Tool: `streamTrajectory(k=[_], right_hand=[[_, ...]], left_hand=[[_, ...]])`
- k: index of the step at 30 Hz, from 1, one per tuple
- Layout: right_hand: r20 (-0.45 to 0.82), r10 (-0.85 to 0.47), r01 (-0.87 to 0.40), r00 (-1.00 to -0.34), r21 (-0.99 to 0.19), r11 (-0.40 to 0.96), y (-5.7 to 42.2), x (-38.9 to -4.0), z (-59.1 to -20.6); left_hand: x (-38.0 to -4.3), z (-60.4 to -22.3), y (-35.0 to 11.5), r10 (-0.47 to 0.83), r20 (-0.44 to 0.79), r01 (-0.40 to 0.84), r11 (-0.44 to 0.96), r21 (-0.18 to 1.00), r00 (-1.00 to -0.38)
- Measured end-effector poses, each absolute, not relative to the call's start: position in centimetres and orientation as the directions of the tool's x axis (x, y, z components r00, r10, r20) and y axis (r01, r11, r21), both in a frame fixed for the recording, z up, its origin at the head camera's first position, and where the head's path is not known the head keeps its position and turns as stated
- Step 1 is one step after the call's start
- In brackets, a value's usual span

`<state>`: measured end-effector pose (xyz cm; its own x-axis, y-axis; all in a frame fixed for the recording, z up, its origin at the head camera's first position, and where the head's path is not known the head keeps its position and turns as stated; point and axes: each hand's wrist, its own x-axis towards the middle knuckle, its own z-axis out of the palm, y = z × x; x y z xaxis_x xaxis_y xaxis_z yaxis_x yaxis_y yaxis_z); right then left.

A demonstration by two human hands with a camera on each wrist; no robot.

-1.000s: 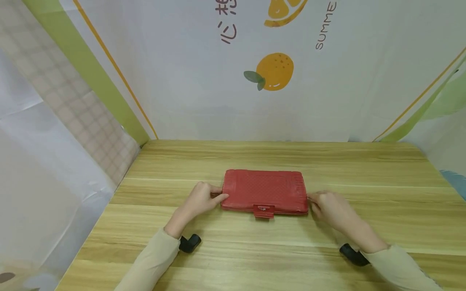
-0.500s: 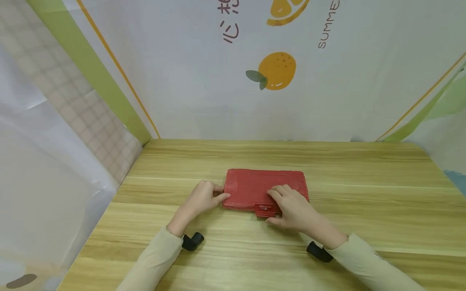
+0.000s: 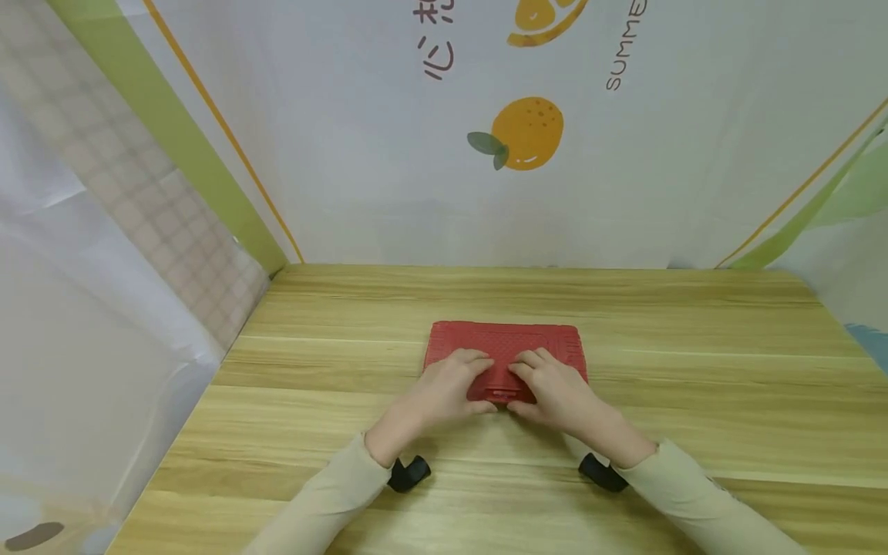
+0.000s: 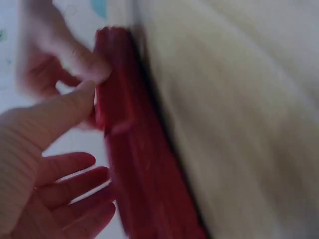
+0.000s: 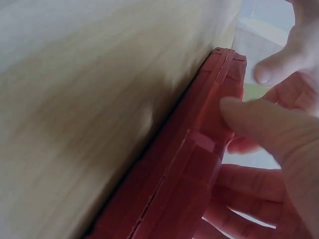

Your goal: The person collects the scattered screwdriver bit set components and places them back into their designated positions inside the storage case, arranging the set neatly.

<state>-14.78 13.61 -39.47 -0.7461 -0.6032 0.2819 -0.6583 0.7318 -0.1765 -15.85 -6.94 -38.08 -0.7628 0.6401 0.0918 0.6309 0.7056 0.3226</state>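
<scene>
A flat red rectangular case (image 3: 513, 333) with a textured top lies on the table, its front latch (image 3: 500, 395) turned up against the front side. My right hand (image 3: 560, 397) holds the case's front edge: the thumb lies on the latch (image 5: 212, 117) in the right wrist view, and the fingers rest on the top. Just left of it is my left hand (image 3: 447, 391), fingers over the lid and thumb extended near the latch. In the left wrist view the left hand's fingers (image 4: 75, 184) are spread loosely along the case's edge.
The wood-grain table (image 3: 499, 501) extends around the case. Behind it hangs a white cloth (image 3: 347, 154) printed with fruit and lettering. Black wrist-worn pieces (image 3: 409, 473) stick out below both wrists.
The right hand has moved left from the case's right end to the latch. The left hand has then left the left end and come to the middle. The latch, sticking out before, is now folded up.
</scene>
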Motion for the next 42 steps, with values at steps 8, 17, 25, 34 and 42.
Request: streamTrajectory(k=[8, 17, 25, 34, 42], right_hand=[[0.344, -0.596, -0.671, -0.726, -0.161, 0.724, 13.5, -14.7, -39.8], [0.308, -0.593, -0.655, -0.744, -0.159, 0.739, 13.1, -14.8, -39.3], [0.419, -0.385, -0.517, -0.822, -0.266, 0.814, 13.6, -15.8, -38.5], [0.277, -0.151, -0.211, -0.949, -0.204, 0.956, 13.6, -16.7, -37.4], [0.191, -0.135, -0.175, -0.972, -0.216, 0.961, 14.1, -16.9, -37.7]], left_hand=[[-15.5, -38.5, -5.5, 0.613, 0.116, 0.623, 0.753, 0.211, -0.781], [-15.6, -38.5, -5.6, 0.6, 0.136, 0.613, 0.752, 0.241, -0.789], [-17.8, -37.3, -6.1, 0.541, 0.244, 0.59, 0.685, 0.426, -0.805], [-19.2, -37.6, -4.8, 0.362, 0.236, 0.381, 0.924, 0.039, -0.902], [-19.4, -38.0, -4.8, 0.323, 0.182, 0.331, 0.943, 0.018, -0.929]])
